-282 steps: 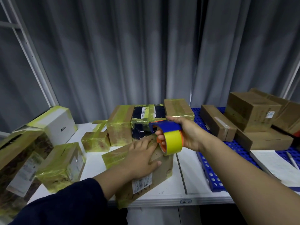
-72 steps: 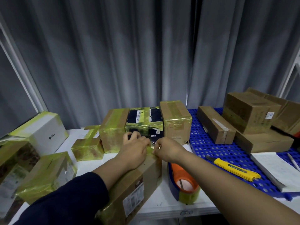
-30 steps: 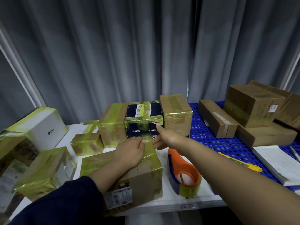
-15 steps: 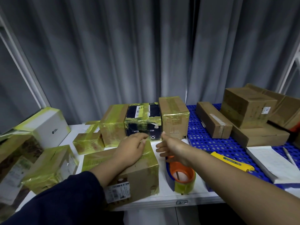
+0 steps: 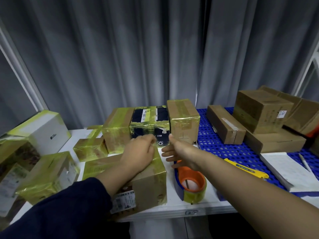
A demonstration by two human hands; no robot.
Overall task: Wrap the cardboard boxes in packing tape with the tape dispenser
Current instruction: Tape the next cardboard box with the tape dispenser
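A cardboard box [image 5: 148,185] banded with yellow tape lies at the front of the white table [image 5: 172,204]. My left hand [image 5: 138,152] rests on its top, fingers bent at the far edge. My right hand [image 5: 179,152] hovers just right of the box with its fingers spread, holding nothing. Under my right wrist stands the tape dispenser [image 5: 189,183], blue and orange, with a yellow tape roll, on the table.
Several yellow-taped boxes [image 5: 150,125] line the back and left of the table. Untaped brown boxes [image 5: 260,109] sit on a blue perforated pallet [image 5: 215,149] to the right, with a yellow utility knife [image 5: 245,168] and a white notepad [image 5: 290,169]. Grey curtains hang behind.
The dispenser was put down on the table beside the box. Over the last second my right hand drew back from the far boxes to hover beside the front box; my left hand stayed on top.
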